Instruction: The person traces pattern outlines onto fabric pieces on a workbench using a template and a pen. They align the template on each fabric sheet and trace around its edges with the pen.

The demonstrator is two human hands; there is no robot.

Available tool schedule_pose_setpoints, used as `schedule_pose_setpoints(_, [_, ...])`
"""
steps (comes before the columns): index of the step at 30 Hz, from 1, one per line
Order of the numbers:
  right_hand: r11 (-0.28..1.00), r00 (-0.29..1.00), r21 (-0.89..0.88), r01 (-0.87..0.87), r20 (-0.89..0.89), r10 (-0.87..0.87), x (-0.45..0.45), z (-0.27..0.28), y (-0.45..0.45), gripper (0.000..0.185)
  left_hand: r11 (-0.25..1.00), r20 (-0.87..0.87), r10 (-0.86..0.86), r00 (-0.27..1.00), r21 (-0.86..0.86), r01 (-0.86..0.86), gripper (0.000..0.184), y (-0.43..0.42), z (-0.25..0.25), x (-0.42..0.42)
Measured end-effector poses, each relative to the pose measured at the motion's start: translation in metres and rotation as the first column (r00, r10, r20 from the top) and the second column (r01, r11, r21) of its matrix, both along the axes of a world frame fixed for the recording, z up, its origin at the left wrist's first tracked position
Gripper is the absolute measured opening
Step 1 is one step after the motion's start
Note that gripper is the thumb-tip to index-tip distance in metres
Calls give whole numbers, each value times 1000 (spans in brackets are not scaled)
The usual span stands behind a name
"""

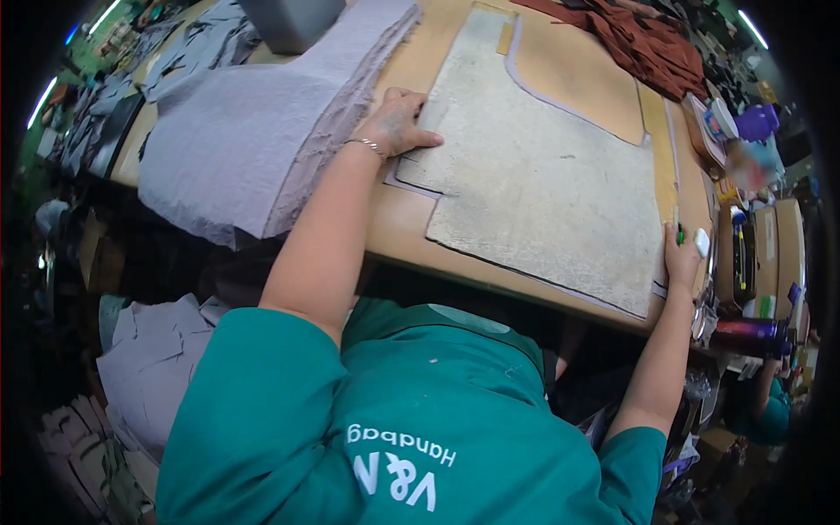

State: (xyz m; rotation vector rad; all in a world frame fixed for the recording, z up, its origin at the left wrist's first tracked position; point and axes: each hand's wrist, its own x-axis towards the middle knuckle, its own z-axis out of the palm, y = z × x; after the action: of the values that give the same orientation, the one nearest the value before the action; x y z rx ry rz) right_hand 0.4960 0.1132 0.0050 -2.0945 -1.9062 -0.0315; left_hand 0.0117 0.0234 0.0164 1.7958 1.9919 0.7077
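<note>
A large pale pattern board (pixel 551 175) with dark-marked edges lies flat on the wooden table (pixel 398 232), over thin lilac material (pixel 411 185) that shows along its border. My left hand (pixel 401 125), with a bracelet at the wrist, rests at the board's left edge, its thumb out on the board and the other fingers bent beside it. At the right edge, my right hand (pixel 682 255) is closed around a slim green object (pixel 680 233), possibly a pen. A yellowish strip (pixel 662 166) runs along the board's right side.
A thick stack of lilac sheets (pixel 236 131) lies to the left, near a grey bin (pixel 293 22). Rust-coloured cloth (pixel 643 44) is at the back right. Along the right side are a purple bottle (pixel 751 337), a cardboard box (pixel 766 254) and a white tub (pixel 720 120).
</note>
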Motion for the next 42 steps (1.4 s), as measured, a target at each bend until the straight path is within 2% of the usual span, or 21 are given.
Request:
schedule_pose_setpoints(2, [1000, 1000, 18, 18, -24, -18, -3, -1, -1, 51, 999, -86, -50, 995, 0, 50, 65, 7, -10, -9])
schedule_pose_setpoints(4, [999, 996, 22, 24, -91, -22, -4, -5, 2, 48, 997, -70, -65, 995, 42, 68, 61, 7, -9, -12])
schedule_pose_setpoints(5, [1000, 988, -3, 7, -153, -7, -10, 2, -3, 46, 994, 62, -77, 995, 83, 72, 60, 4, -7, -9])
schedule_pose_setpoints(8, [1000, 1000, 28, 12, 3, -12, -7, 0, -2, 43, 996, 113, -79, 990, 47, 74, 63, 1, -6, -5])
schedule_pose_setpoints(10, [998, 1000, 61, -5, 9, 4, -6, 0, -3, 44, 998, 97, -53, 994, 30, 51, 63, 5, -14, -8])
schedule_pose_setpoints(12, [999, 998, 31, 18, -62, -16, -1, 2, -6, 46, 999, -174, 33, 984, -28, -38, 60, 3, -7, 1])
schedule_pose_setpoints(14, [999, 987, -34, -4, -159, -1, 4, 6, -5, 47, 986, -293, 165, 942, 48, -158, 56, -7, -13, 4])
schedule_pose_setpoints(15, [997, 954, -77, 26, -296, -48, 3, 15, -8, 47, 972, -351, 235, 906, 87, -219, 54, -11, -10, 8])
schedule_pose_setpoints(18, [982, 949, -184, -28, -313, -32, 15, 20, -13, 45, 966, -202, 217, 955, -97, -240, 49, -23, 6, 20])
schedule_pose_setpoints(21, [988, 956, -151, -23, -291, -23, 11, 20, -22, 44, 975, -139, 199, 970, -75, -211, 45, -25, 8, 27])
schedule_pose_setpoints(24, [992, 969, -129, -4, -247, -29, 8, 21, -22, 44, 990, -272, 132, 953, 74, -116, 43, -22, -5, 19])
schedule_pose_setpoints(25, [986, 969, -162, 35, -234, -73, 5, 22, -20, 44, 990, -311, 144, 940, 40, -138, 44, -21, -5, 20])
schedule_pose_setpoints(29, [977, 940, -198, 79, -311, -139, 10, 20, -12, 46, 955, -219, 275, 936, -50, -292, 50, -16, 0, 26])
schedule_pose_setpoints(31, [972, 900, -216, 95, -399, -177, 22, 3, 0, 47, 936, -31, 327, 945, -127, -328, 49, -15, 6, 28])
schedule_pose_setpoints(33, [970, 898, -221, 99, -401, -183, 25, 2, 0, 48, 927, 186, 358, 915, -186, -325, 44, -12, 4, 25])
schedule_pose_setpoints(36, [972, 881, -219, 91, -437, -180, 24, 3, -1, 48, 905, 267, 354, 896, -340, -256, 41, -8, 8, 19])
schedule_pose_setpoints(40, [977, 856, -197, 84, -488, -172, 19, 7, -7, 47, 917, 257, 355, 899, -284, -281, 34, -1, 1, 16])
schedule_pose_setpoints(42, [979, 850, -188, 81, -500, -166, 18, 6, -8, 47, 907, 272, 373, 887, -310, -287, 40, -3, 10, 20])
